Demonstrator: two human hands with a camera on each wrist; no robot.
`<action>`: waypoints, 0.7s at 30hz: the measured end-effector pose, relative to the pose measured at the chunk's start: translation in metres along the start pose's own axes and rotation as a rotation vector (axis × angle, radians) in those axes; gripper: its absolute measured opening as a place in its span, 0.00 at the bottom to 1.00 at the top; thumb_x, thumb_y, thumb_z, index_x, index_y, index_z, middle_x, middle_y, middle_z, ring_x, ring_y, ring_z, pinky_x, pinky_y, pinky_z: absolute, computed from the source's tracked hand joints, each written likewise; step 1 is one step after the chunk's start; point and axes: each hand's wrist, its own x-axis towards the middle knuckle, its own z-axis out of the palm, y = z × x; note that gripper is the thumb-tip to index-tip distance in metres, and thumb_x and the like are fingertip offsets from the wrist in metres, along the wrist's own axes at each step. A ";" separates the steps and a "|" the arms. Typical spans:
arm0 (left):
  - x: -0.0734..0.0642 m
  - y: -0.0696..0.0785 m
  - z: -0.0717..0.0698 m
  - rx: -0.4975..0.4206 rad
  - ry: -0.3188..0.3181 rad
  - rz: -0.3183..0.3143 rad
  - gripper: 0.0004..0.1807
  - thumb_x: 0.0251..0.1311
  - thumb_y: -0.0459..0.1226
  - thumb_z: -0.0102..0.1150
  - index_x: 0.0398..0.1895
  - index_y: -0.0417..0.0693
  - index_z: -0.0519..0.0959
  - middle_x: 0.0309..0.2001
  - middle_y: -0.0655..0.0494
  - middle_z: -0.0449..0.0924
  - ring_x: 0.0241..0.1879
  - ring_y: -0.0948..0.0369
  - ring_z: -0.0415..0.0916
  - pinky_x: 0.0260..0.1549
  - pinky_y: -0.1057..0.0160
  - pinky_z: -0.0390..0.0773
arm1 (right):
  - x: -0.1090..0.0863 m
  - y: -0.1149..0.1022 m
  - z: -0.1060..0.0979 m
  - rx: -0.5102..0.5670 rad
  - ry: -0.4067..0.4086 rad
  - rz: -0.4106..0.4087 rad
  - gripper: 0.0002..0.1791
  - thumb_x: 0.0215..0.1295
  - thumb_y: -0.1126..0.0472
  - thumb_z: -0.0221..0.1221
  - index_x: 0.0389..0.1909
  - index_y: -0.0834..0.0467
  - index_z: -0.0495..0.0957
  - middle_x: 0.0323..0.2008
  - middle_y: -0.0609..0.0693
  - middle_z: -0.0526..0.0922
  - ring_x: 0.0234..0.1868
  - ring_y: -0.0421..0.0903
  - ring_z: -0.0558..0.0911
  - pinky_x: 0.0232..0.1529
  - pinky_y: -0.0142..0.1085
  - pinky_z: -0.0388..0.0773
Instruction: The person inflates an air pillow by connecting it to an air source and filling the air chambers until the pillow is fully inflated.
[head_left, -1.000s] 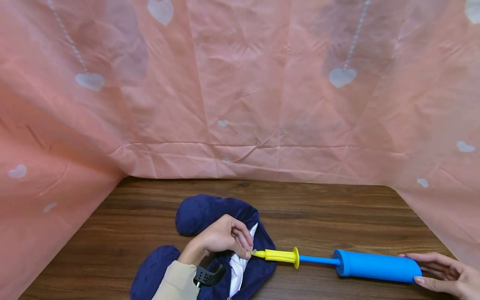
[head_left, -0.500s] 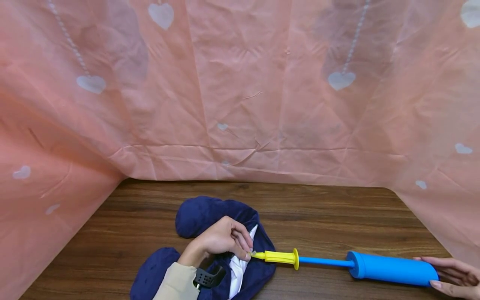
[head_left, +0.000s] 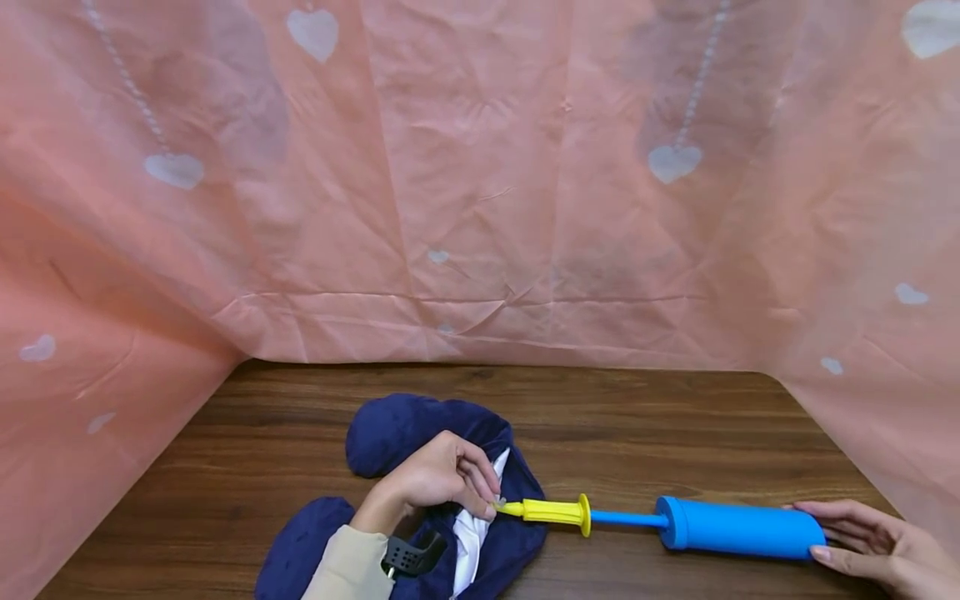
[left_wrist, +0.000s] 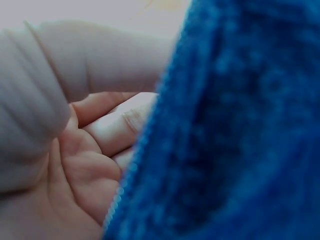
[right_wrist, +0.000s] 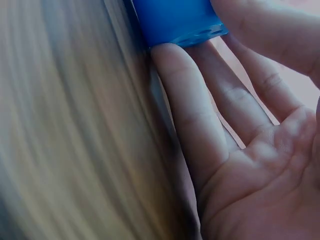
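Observation:
A navy U-shaped neck pillow (head_left: 405,429) lies on the table, its open seam showing a white inner liner (head_left: 468,542). Over that opening my left hand (head_left: 442,475) pinches a small clear valve (head_left: 502,502) at the tip of the pump's yellow nozzle (head_left: 551,511). From the nozzle a blue rod runs into the barrel of the hand pump (head_left: 742,527). At the barrel's far end, my right hand (head_left: 877,542) grips with thumb and fingers. In the left wrist view, blurred navy fabric (left_wrist: 240,125) with a zipper edge hides the left fingertips. The right wrist view shows fingers around the blue barrel end (right_wrist: 175,22).
Dark wood tabletop (head_left: 637,425) lies under everything. A pink curtain (head_left: 480,183) with white hearts hangs behind and along both sides. A black strap (head_left: 412,554) is on the left wrist.
My right hand first drew the pump barrel right, lengthening the exposed rod, then pushed it back left, so less rod shows now. My left hand stays at the nozzle tip.

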 end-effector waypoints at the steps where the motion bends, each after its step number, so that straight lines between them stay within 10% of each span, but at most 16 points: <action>1: 0.000 0.000 0.000 0.002 0.002 0.003 0.12 0.47 0.23 0.81 0.36 0.35 0.89 0.30 0.49 0.91 0.31 0.63 0.88 0.35 0.68 0.84 | -0.001 -0.006 0.003 0.008 -0.014 0.007 0.25 0.75 0.60 0.67 0.68 0.64 0.76 0.49 0.15 0.77 0.45 0.13 0.75 0.49 0.28 0.84; 8: 0.000 -0.002 -0.002 0.010 -0.001 0.012 0.13 0.46 0.23 0.81 0.36 0.34 0.89 0.31 0.48 0.92 0.32 0.62 0.88 0.36 0.68 0.84 | -0.003 -0.022 0.020 0.125 -0.151 -0.070 0.20 0.79 0.64 0.61 0.68 0.54 0.78 0.52 0.16 0.80 0.52 0.16 0.78 0.50 0.29 0.83; 15: 0.007 0.003 0.000 0.012 -0.020 -0.005 0.12 0.47 0.25 0.82 0.36 0.37 0.90 0.31 0.50 0.92 0.33 0.61 0.89 0.38 0.67 0.85 | -0.008 -0.026 0.030 0.179 -0.166 -0.249 0.23 0.77 0.72 0.59 0.68 0.54 0.80 0.58 0.21 0.84 0.57 0.19 0.80 0.50 0.26 0.83; 21: 0.013 0.003 0.005 0.013 -0.051 -0.016 0.13 0.47 0.26 0.82 0.36 0.38 0.90 0.31 0.50 0.92 0.34 0.60 0.90 0.40 0.66 0.85 | -0.025 -0.025 0.034 0.249 -0.155 -0.236 0.24 0.76 0.74 0.58 0.67 0.52 0.81 0.58 0.24 0.85 0.58 0.22 0.81 0.51 0.27 0.84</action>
